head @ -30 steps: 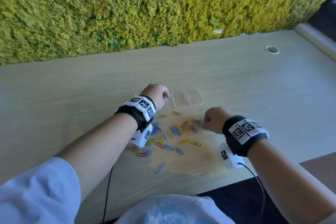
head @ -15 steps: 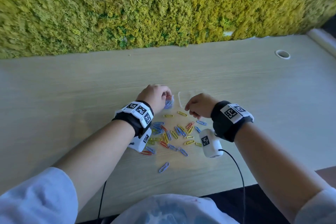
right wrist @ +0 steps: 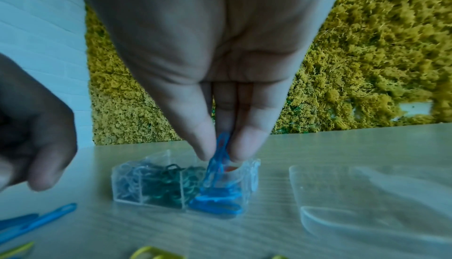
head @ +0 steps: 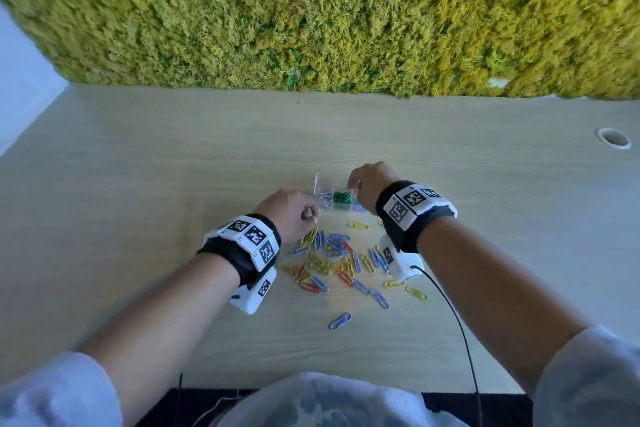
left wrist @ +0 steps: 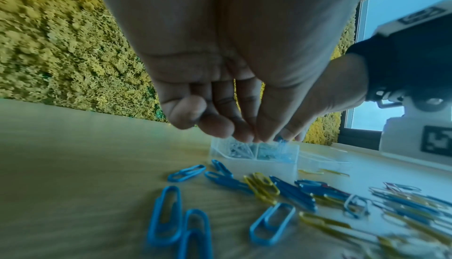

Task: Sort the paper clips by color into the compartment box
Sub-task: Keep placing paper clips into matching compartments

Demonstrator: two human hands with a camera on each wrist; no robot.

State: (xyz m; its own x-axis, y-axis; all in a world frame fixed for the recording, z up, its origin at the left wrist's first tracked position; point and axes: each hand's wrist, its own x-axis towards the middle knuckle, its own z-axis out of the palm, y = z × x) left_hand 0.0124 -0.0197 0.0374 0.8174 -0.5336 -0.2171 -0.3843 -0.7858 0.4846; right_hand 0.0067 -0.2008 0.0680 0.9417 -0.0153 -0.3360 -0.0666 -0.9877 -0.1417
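The right hand pinched blue paper clips directly above the blue compartment of the compartment box. The left hand, fingers curled and seemingly empty, hovered just beside the box.

the head view is bright and even, like daylight, and colours are strong. the moss wall is smeared by motion blur, most at the top corners, and the wide lens bends the table edge near the sides. shadows under the arms are soft and weak.

both wrist views are dimmer with a blue-green cast. in the left wrist view the window at the right is pale and bright, and the near paper clips are blurred. in the right wrist view the compartment box and a clear lid look hazy, the palm is in shade, and the picture stretches at the edges.
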